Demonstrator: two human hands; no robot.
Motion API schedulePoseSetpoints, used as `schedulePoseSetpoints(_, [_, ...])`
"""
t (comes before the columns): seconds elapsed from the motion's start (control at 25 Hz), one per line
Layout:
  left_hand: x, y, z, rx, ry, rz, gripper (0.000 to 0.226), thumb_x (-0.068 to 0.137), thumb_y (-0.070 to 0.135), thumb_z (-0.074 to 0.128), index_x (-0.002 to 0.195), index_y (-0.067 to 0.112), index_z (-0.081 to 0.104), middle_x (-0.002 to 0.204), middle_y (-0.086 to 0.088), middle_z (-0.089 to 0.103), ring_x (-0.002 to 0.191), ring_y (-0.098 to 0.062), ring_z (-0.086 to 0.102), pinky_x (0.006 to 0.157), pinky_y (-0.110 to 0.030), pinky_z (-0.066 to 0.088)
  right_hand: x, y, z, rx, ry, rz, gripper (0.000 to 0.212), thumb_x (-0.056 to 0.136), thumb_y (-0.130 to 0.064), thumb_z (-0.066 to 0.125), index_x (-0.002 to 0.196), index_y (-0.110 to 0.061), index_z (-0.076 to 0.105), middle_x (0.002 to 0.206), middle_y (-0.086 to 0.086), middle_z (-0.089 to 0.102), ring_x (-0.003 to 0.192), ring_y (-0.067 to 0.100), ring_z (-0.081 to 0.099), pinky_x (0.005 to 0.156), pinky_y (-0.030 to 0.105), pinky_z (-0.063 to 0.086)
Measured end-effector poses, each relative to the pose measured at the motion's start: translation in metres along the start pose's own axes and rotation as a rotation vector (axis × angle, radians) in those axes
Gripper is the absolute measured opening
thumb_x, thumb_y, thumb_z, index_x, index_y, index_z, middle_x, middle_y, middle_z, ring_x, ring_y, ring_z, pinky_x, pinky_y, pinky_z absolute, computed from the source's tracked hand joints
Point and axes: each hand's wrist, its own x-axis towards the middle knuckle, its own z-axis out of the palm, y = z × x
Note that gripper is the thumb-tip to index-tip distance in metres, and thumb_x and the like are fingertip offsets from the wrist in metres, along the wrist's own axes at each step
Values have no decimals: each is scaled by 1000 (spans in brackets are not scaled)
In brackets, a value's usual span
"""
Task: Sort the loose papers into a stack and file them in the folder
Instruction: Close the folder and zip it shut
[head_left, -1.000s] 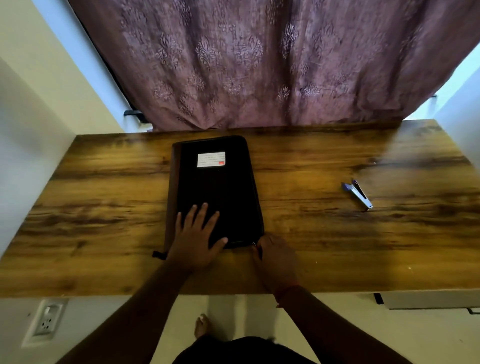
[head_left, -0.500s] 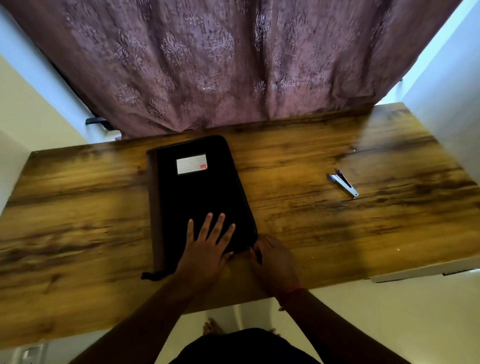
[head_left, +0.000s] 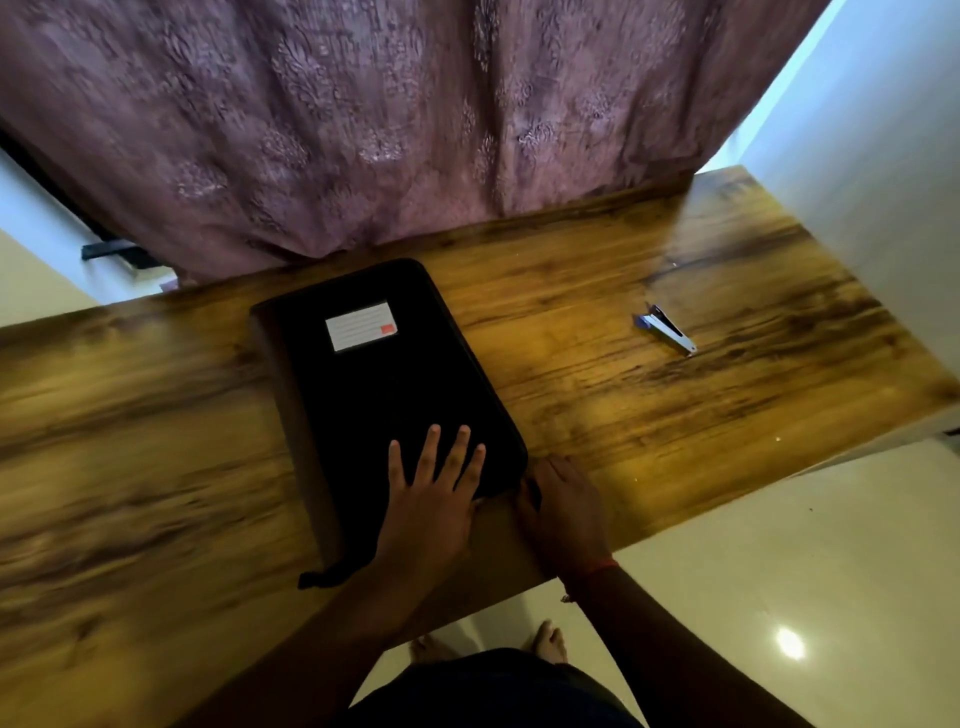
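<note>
A black zippered folder (head_left: 374, 384) with a white label lies closed on the wooden table (head_left: 649, 395). My left hand (head_left: 431, 499) presses flat on the folder's near end, fingers spread and straight. My right hand (head_left: 563, 512) sits at the folder's near right corner, fingers curled and pinching a small dark zipper pull there. No loose papers are visible.
A blue and silver stapler (head_left: 666, 329) lies on the right part of the table. A mauve patterned curtain (head_left: 389, 130) hangs behind the far edge. A white wall (head_left: 883, 171) stands on the right. The near table edge runs just past my hands, tiled floor below.
The view has swung and tilted to the left. Both hands keep the same hold at the folder's near end; the folder stays closed.
</note>
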Motion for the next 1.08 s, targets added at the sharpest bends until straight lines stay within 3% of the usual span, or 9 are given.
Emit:
schedulePoseSetpoints(0.16, [-5, -8, 2, -22, -18, 58, 66, 94, 49, 18, 153, 22, 29, 163, -4, 23, 150, -36, 14, 111, -72, 8, 15, 14, -1, 44, -52, 27, 12, 92, -26, 61, 90, -15, 66, 88, 0, 60, 86, 18, 53, 72, 33, 47])
schedulePoseSetpoints(0.28, [-10, -14, 5, -15, -21, 96, 65, 95, 49, 15, 154, 22, 26, 163, -2, 19, 151, -35, 11, 111, -72, 7, 28, 18, -5, 39, -102, -16, 17, 93, -32, 59, 87, -16, 62, 88, -1, 60, 89, 19, 54, 67, 35, 48])
schedulePoseSetpoints(0.4, [-12, -20, 11, -44, 1, 145, 62, 96, 47, 21, 152, 20, 30, 162, -3, 26, 150, -35, 18, 110, -74, 10, 46, 19, -8, -19, -138, -97, 22, 92, -37, 57, 83, -17, 59, 87, 0, 59, 87, 21, 56, 59, 37, 50])
schedulePoseSetpoints(0.52, [-17, -26, 17, -39, 21, 213, 61, 96, 47, 26, 151, 20, 29, 159, -5, 32, 147, -36, 25, 108, -76, 14, 72, 19, -7, -57, -181, -177, 25, 91, -43, 50, 85, -21, 58, 90, -3, 59, 88, 20, 59, 60, 35, 50])
schedulePoseSetpoints(0.6, [-18, -26, 20, -24, 43, 219, 62, 94, 48, 31, 149, 21, 30, 158, -5, 34, 147, -36, 26, 108, -76, 14, 93, 17, -6, -70, -216, -222, 20, 92, -39, 55, 88, -20, 59, 93, -1, 60, 88, 23, 61, 61, 36, 49])
schedulePoseSetpoints(0.72, [-23, -25, 19, -1, 46, 207, 68, 93, 47, 44, 153, 22, 22, 162, -4, 24, 150, -35, 15, 111, -74, 8, 126, 14, -1, -77, -250, -275, 18, 93, -34, 59, 94, -16, 61, 99, 4, 61, 87, 26, 63, 63, 36, 47])
schedulePoseSetpoints(0.88, [-31, -22, 14, 35, -47, 166, 96, 80, 39, 71, 156, 22, 15, 165, -3, 8, 151, -34, 3, 109, -75, 17, 168, 11, 5, -25, -333, -326, 21, 95, -32, 52, 107, -16, 60, 109, 3, 57, 91, 25, 63, 69, 37, 50])
schedulePoseSetpoints(1.08, [-49, 3, 11, 59, -69, 90, 78, 89, 42, 59, 155, 25, 22, 165, 0, 13, 152, -30, 10, 111, -68, 13, 210, 11, 11, 26, -395, -312, 17, 95, -34, 52, 101, -20, 58, 111, 1, 56, 93, 26, 62, 72, 37, 49])
